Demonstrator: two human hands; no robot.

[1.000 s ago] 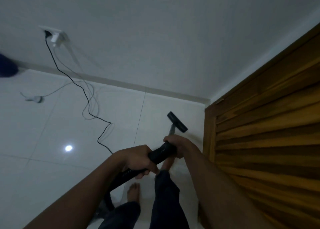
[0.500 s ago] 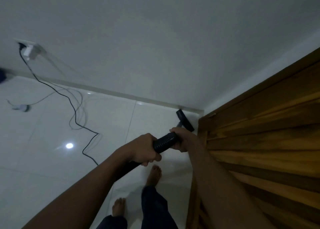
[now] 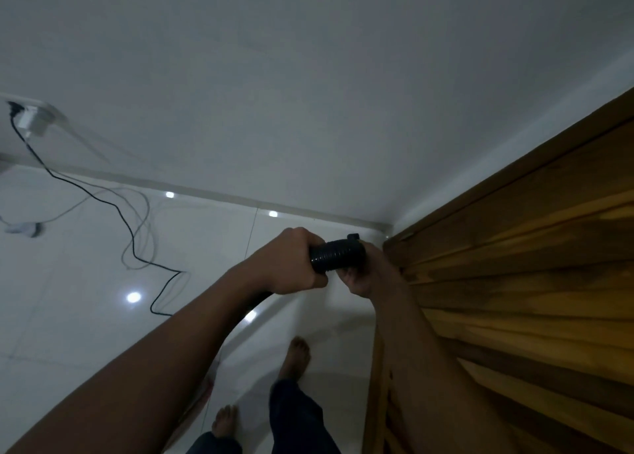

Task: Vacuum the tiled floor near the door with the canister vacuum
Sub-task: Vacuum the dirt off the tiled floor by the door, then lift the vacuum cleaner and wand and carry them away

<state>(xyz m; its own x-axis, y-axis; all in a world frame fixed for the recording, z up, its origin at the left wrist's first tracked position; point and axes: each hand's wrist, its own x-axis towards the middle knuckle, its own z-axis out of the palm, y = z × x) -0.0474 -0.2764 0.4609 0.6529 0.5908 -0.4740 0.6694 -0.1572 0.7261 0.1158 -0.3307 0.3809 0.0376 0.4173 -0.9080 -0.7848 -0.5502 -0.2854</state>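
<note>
white wall (image 3: 308,93) fills the upper frame, well beyond the fingers. slatted wooden door (image 3: 514,299) runs along the right, just beside the right-hand fingers, nearly touching; i can't tell if there is contact. glossy white tiled floor (image 3: 85,299) spreads below and to the left of both fists, ceiling lights reflected on it.

my two forearms reach in from the bottom edge. dark trouser legs (image 3: 295,416) and two bare feet (image 3: 295,354) stand on the tile, below the fists.

left hand (image 3: 291,265) is clenched around the black ribbed vacuum hose (image 3: 338,256), knuckles up. right hand (image 3: 363,275) is wrapped on the far end of the same hose, fingers (image 3: 350,277) curled under it. hose section shows only between the two fists; a small black nub pokes out just above the right-hand fingers. floor nozzle hidden behind the hands, canister not in view.

black power cord (image 3: 137,241) trails across the tile, well left of the left fingers, up to a wall socket (image 3: 32,119) far left. a pale cable loops beside it. small grey object (image 3: 24,229) on the tile at the left edge, too blurred to identify.
</note>
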